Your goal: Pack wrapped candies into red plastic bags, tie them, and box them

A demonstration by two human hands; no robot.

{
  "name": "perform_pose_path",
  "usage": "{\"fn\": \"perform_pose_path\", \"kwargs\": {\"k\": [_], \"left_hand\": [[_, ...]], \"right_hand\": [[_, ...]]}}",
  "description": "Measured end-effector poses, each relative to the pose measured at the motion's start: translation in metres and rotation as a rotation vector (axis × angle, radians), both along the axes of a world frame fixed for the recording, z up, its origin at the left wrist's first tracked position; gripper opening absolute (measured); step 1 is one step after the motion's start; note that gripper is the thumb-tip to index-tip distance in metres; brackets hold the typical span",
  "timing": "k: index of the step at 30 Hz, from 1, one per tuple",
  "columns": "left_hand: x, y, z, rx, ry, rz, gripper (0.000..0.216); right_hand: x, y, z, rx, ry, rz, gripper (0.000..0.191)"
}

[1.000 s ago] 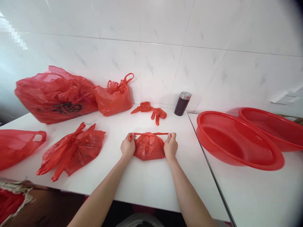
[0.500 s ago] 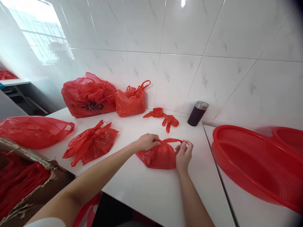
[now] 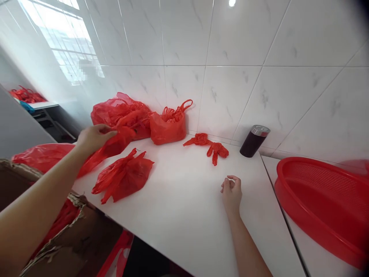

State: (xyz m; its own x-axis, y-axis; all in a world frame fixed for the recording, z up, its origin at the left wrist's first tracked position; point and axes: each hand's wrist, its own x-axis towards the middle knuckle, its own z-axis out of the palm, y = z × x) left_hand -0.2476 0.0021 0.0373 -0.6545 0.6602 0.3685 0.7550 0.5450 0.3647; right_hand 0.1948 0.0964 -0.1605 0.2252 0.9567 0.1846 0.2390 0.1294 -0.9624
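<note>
My left hand (image 3: 93, 137) is raised over the left side of the white table (image 3: 184, 215), closed on a small red plastic bag (image 3: 111, 148) that hangs from it and trails down to the left. My right hand (image 3: 231, 191) rests on the table near its right edge, fingers loosely curled with nothing in them. A flattened pile of red bags (image 3: 123, 177) lies on the table just below the carried bag.
A large stuffed red bag (image 3: 118, 111) and a smaller filled red bag (image 3: 168, 127) stand against the tiled wall. Knotted red bags (image 3: 211, 146) and a dark cylindrical bottle (image 3: 253, 140) sit further right. A red basket (image 3: 325, 207) is at right, a cardboard box (image 3: 72, 238) at lower left.
My left hand lifted the small red bag off the table centre and carried it left. My right hand let go and stayed on the table. The view swung left.
</note>
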Motion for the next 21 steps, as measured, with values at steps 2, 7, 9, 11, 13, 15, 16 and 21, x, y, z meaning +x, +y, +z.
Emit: {"fn": "perform_pose_path", "kwargs": {"k": [2,7,9,11,13,15,16,21], "left_hand": [[-0.014,-0.005,-0.020,-0.120,-0.002,0.062,0.043],[-0.030,-0.014,-0.048,-0.334,-0.056,0.115,0.043],[-0.030,-0.016,-0.045,-0.343,-0.044,0.111,0.043],[-0.023,-0.014,-0.037,-0.315,-0.014,0.079,0.039],[-0.007,-0.008,-0.029,-0.261,0.024,0.015,0.034],[0.017,0.002,-0.024,-0.206,0.041,-0.090,0.030],[0.031,0.008,-0.023,-0.182,0.036,-0.164,0.028],[0.105,0.048,-0.044,-0.157,-0.083,-0.592,0.028]], "right_hand": [[0.000,0.000,-0.001,0.003,-0.006,-0.003,0.023],[0.001,-0.001,-0.007,-0.006,-0.070,-0.001,0.025],[0.000,0.003,-0.008,0.012,-0.214,-0.001,0.027],[-0.003,0.012,-0.007,0.041,-0.373,-0.003,0.030],[-0.008,0.027,-0.003,0.070,-0.492,0.017,0.032],[-0.015,0.046,0.002,0.088,-0.583,0.070,0.034],[-0.019,0.055,0.005,0.087,-0.632,0.102,0.035],[-0.027,0.071,0.018,0.031,-0.791,0.230,0.027]]}}
